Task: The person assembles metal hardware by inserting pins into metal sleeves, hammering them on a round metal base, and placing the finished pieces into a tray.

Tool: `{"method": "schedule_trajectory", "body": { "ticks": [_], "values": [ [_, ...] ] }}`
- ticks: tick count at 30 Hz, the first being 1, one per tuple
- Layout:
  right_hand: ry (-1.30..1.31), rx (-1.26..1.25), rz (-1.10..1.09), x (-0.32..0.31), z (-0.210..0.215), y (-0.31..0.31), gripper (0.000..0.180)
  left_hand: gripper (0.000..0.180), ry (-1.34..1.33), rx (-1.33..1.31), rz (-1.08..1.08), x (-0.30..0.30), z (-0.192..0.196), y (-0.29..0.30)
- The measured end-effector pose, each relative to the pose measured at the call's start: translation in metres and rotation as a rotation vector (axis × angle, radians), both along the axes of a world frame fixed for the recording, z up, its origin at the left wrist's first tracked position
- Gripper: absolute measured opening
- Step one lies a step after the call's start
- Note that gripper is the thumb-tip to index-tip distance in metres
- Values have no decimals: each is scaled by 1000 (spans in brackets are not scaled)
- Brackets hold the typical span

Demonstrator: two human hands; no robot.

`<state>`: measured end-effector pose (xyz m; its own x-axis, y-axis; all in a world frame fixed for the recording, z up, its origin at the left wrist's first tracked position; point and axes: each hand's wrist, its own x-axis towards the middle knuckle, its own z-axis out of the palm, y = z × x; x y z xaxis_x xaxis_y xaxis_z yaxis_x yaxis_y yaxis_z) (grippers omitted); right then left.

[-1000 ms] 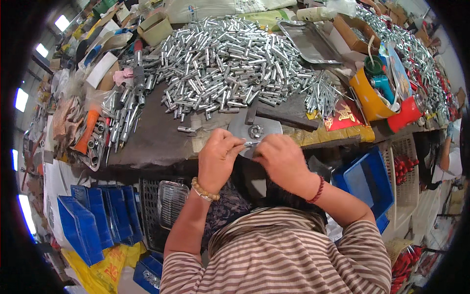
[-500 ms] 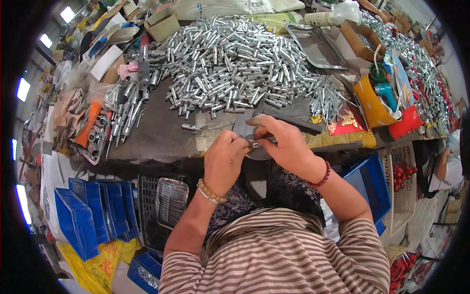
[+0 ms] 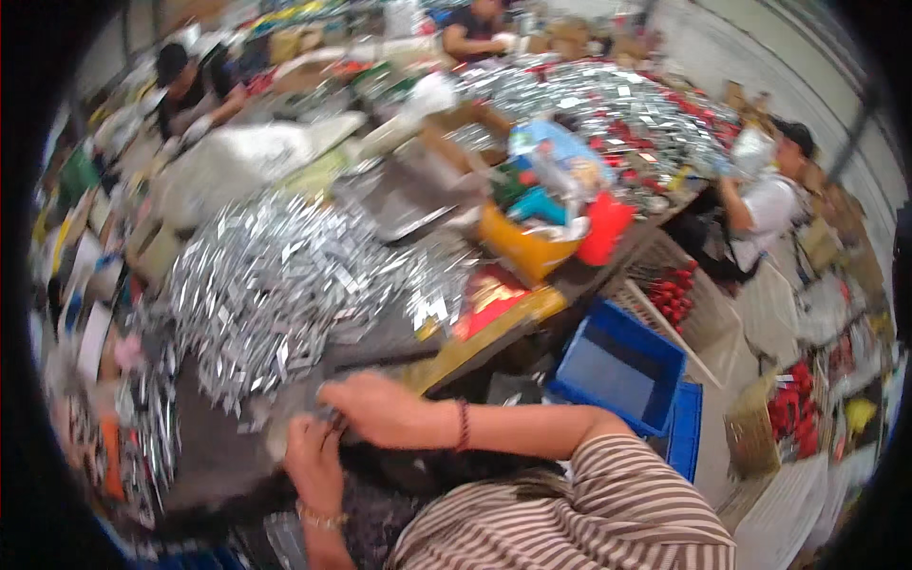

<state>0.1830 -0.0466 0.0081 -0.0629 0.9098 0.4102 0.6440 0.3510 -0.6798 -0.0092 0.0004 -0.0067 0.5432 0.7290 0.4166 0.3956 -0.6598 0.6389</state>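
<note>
Head view, motion-blurred. I see the left hand (image 3: 315, 463) and the right hand (image 3: 382, 410) low in the frame, left of centre, close beside each other at the near edge of the counter (image 3: 214, 465). Fingers of both are bent inward; I cannot tell through the blur whether anything is held between them. The heap of silver metal pieces (image 3: 275, 294) lies in the left half of the frame, above and near the hands. To its right I log a red sheet (image 3: 494, 304), then an orange container (image 3: 521, 245). Blue bin (image 3: 622, 369): right of centre, beside the counter. Co-worker in a white top (image 3: 768, 211): upper right.
</note>
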Motion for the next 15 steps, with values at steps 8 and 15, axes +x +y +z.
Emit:
{"method": "schedule_trajectory", "body": {
  "ticks": [8,15],
  "values": [
    [-180,141,20,4,3,-9,28,9,-24,-88,-38,8,-8,4],
    [-348,308,-12,3,-4,-12,26,13,-43,-10,-67,14,1,4]
  ]
}}
